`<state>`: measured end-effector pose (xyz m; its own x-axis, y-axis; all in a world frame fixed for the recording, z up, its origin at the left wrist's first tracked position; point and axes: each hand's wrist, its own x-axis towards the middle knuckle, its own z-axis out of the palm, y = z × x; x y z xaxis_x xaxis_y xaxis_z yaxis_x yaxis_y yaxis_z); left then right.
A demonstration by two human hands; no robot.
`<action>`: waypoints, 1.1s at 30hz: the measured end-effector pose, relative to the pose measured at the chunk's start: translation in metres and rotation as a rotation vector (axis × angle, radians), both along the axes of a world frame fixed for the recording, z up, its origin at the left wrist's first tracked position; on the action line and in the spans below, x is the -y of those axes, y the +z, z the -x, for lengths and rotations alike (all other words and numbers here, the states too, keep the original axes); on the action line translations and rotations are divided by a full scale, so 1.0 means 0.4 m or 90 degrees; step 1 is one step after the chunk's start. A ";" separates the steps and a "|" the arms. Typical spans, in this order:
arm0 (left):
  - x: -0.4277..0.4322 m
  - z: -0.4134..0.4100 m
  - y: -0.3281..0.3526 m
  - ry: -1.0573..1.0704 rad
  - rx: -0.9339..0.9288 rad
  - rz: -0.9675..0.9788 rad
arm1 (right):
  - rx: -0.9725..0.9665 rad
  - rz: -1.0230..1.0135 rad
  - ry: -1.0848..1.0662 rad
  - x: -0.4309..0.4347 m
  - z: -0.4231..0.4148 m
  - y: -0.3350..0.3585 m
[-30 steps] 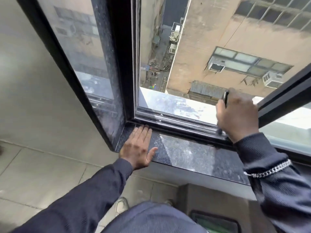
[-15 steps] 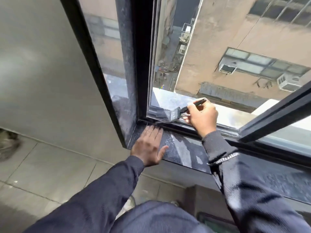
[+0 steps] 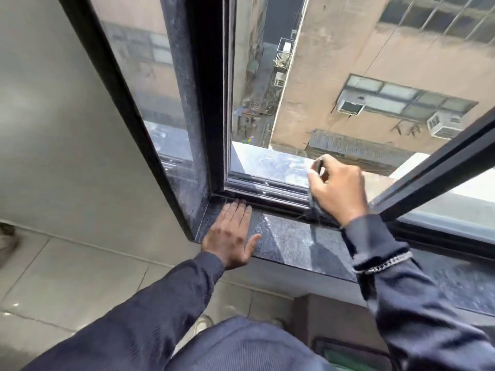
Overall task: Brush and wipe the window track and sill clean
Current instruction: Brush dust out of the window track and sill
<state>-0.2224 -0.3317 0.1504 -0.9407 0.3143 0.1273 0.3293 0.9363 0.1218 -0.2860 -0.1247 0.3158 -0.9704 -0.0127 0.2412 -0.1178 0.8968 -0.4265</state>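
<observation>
Head view, looking down at an open window. My left hand (image 3: 232,235) lies flat, fingers together, on the dusty dark sill (image 3: 288,243) at its left corner, holding nothing. My right hand (image 3: 336,190) is closed around a brush (image 3: 317,165), whose blurred dark handle end shows above my thumb; its bristles (image 3: 314,208) reach down onto the window track (image 3: 267,187) just beyond the sill. A chain bracelet (image 3: 383,265) circles my right sleeve.
</observation>
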 end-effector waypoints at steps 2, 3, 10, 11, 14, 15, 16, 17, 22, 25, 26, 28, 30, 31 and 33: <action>0.000 -0.001 0.001 0.003 -0.003 0.000 | -0.033 0.206 0.043 0.102 -0.016 -0.017; 0.001 -0.002 0.002 0.005 -0.006 0.001 | -0.026 0.345 0.035 0.145 -0.017 -0.017; 0.001 -0.002 0.010 0.005 -0.002 -0.017 | 0.028 0.460 -0.203 0.104 0.029 -0.100; 0.002 -0.002 0.008 0.005 -0.007 -0.022 | 0.013 0.413 -0.216 0.060 0.028 -0.101; 0.002 -0.003 0.006 0.004 -0.020 -0.035 | 0.029 0.189 -0.238 -0.087 0.031 -0.072; 0.002 -0.003 0.007 0.003 -0.021 -0.035 | 0.031 0.098 -0.233 -0.127 0.030 -0.051; 0.003 -0.003 0.007 0.002 -0.022 -0.036 | 0.010 0.009 -0.225 -0.157 0.027 -0.028; 0.002 -0.003 0.007 0.002 -0.024 -0.037 | -0.032 -0.074 -0.212 -0.178 0.022 -0.004; 0.002 -0.002 0.000 0.000 -0.029 -0.030 | -0.057 -0.249 -0.064 -0.110 -0.006 0.039; 0.004 -0.002 -0.001 -0.004 -0.034 -0.037 | -0.020 -0.077 0.046 0.030 -0.020 -0.006; 0.005 -0.003 -0.001 -0.005 -0.037 -0.043 | -0.026 0.003 0.070 0.079 -0.029 -0.020; 0.006 -0.002 0.005 -0.003 -0.033 -0.059 | -0.039 0.220 0.051 0.147 -0.038 -0.032; 0.010 -0.001 0.010 -0.005 -0.011 -0.077 | -0.026 0.439 -0.010 0.162 -0.042 -0.035; 0.011 -0.002 0.011 -0.004 -0.005 -0.094 | -0.031 0.515 -0.037 0.149 -0.047 -0.034; 0.013 -0.003 0.011 -0.005 0.003 -0.142 | -0.046 0.610 -0.088 0.098 -0.068 -0.035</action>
